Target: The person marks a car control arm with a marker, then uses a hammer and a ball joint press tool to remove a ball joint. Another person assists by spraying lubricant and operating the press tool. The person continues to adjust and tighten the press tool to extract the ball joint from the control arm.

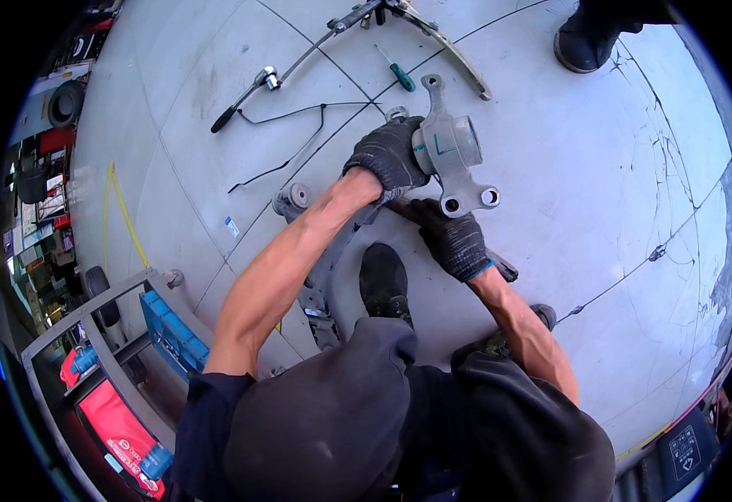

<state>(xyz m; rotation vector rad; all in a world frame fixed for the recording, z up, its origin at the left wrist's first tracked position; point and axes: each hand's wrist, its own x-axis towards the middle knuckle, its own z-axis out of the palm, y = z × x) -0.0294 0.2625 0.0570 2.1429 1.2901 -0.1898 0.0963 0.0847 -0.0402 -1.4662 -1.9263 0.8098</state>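
Note:
A grey metal steering knuckle (pixel 451 155) with a round hub bore, bolt-hole lugs and a green mark stands in front of me. My left hand (pixel 389 155), in a dark knitted glove, is closed around its left side. Just below, my right hand (pixel 452 241), gloved too, is wrapped round a dark bar-shaped tool (pixel 502 266). One end of that tool reaches up beneath the left hand, and its kind is unclear. Under my left forearm lies a grey metal suspension arm (pixel 324 272) with a round bushing, partly hidden.
On the floor beyond lie a green-handled screwdriver (pixel 401 77), a ratchet (pixel 249 96), a thin bent cable (pixel 299 144) and a long curved metal part (pixel 449 54). A metal cart (pixel 102 330) with a blue case stands at left. Another person's shoe (pixel 583 42) is at top right.

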